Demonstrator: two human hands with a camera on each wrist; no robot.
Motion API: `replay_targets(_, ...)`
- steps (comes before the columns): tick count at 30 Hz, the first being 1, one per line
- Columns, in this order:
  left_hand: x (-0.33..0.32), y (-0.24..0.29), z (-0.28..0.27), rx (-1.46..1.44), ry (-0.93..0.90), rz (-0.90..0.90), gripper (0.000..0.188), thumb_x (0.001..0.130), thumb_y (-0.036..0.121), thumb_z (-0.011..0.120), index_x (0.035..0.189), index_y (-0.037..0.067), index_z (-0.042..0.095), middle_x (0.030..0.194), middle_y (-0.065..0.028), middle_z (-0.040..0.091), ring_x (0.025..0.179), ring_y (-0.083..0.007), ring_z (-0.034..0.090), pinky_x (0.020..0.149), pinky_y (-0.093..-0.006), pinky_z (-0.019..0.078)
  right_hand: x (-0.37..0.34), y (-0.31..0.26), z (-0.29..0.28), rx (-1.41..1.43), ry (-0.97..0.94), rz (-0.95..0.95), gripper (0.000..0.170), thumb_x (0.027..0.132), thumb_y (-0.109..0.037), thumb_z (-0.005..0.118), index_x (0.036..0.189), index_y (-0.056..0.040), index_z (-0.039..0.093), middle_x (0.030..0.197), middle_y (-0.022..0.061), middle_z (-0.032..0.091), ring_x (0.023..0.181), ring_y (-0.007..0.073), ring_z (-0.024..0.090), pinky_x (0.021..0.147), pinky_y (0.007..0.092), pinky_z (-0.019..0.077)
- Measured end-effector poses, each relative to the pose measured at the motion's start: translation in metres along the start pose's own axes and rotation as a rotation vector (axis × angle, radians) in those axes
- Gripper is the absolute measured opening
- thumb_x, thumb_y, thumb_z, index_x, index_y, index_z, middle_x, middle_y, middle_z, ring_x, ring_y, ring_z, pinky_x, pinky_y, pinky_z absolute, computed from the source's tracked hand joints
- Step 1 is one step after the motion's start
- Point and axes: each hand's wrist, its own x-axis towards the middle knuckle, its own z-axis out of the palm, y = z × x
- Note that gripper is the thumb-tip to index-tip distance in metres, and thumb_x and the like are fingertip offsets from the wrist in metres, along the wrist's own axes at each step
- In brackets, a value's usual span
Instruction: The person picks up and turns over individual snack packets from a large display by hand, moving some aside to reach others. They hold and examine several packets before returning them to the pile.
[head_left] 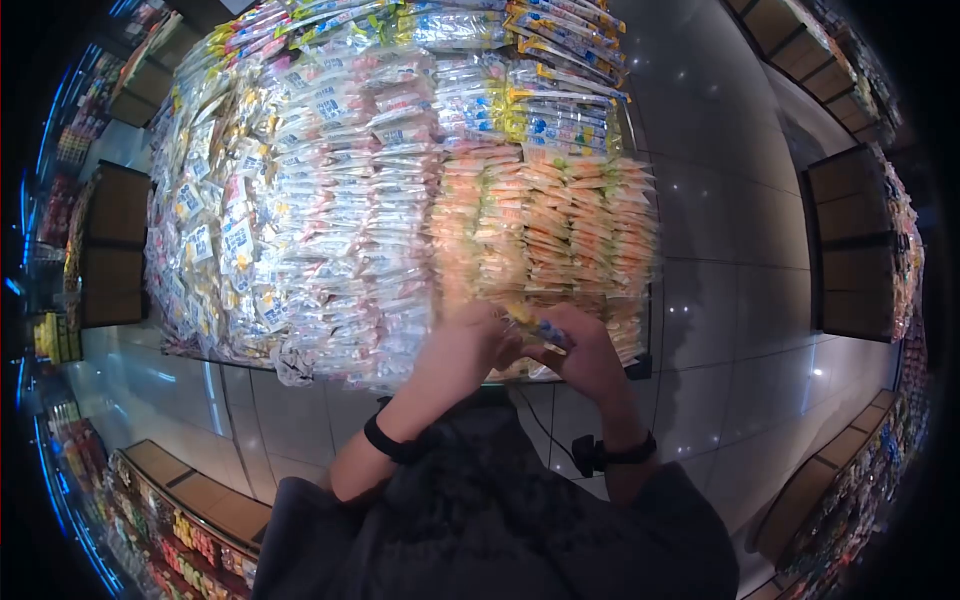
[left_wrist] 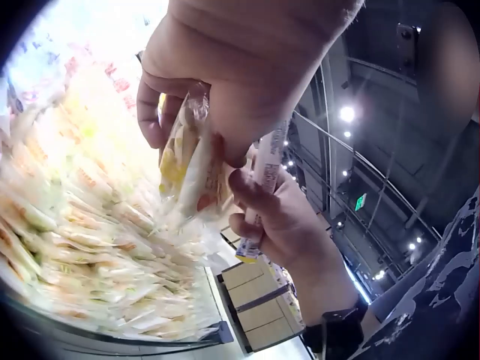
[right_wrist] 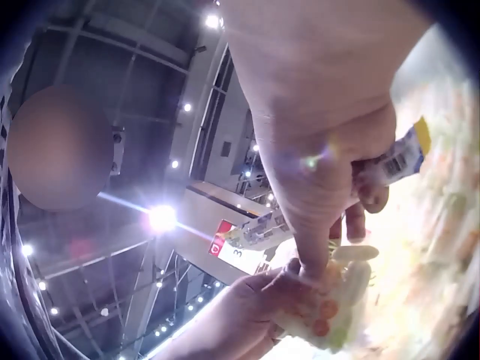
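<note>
In the head view, the left hand [head_left: 465,345] and right hand [head_left: 585,355] meet above the near edge of a packet-covered display. Seen from the left wrist, the left hand [left_wrist: 240,67] pinches a clear packet [left_wrist: 191,172] with pale, yellow and orange contents. A slim wrapped stick [left_wrist: 266,169] is gripped by the right hand [left_wrist: 285,217]. In the right wrist view, the stick's blue and yellow end [right_wrist: 401,159] sticks out past the right hand [right_wrist: 322,142], whose fingertips reach the clear packet [right_wrist: 330,304] beside the left hand [right_wrist: 232,311].
Orange-toned packets [head_left: 560,220] lie in rows under the hands. White-blue packets [head_left: 330,220] fill the left side, yellow-blue ones [head_left: 550,100] the back. Tiled floor [head_left: 720,250] borders the display at right, with a shelf unit [head_left: 855,245] beyond.
</note>
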Motion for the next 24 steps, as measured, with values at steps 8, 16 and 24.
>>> replay_targets(8,0.003,0.015,0.000,-0.020,0.090,-0.043,0.026,0.091,0.014,0.075,0.114,0.004,0.071,0.113,-0.0142,0.065,0.089,-0.0350,0.067,0.075,-0.0411,0.0543,0.032,0.035,-0.037,-0.085,0.129,-0.024,0.023,0.086,-0.008,0.082,0.104,-0.0011,0.069,0.086,0.0069,0.066,0.077,0.0197,0.061,0.073,0.0350,0.0505)
replay_targets(16,-0.014,-0.003,-0.002,-0.118,0.188,-0.122,0.028,0.094,0.011,0.071,0.121,0.003,0.070,0.113,-0.0163,0.062,0.090,-0.0340,0.064,0.073,-0.0385,0.0513,0.118,0.070,-0.087,-0.260,0.627,0.031,0.031,0.083,-0.022,0.087,0.091,-0.0001,0.067,0.077,0.0038,0.059,0.067,0.0153,0.050,0.064,0.0350,0.0442)
replay_targets(24,-0.033,-0.021,-0.003,-0.113,0.298,-0.090,0.025,0.095,0.010,0.069,0.119,0.003,0.071,0.113,-0.0147,0.063,0.077,-0.0274,0.062,0.067,-0.0364,0.0488,0.141,0.099,-0.081,-0.472,0.574,-0.197,0.035,0.080,-0.022,0.087,0.082,0.0008,0.060,0.074,0.0119,0.050,0.064,0.0261,0.047,0.061,0.0378,0.0407)
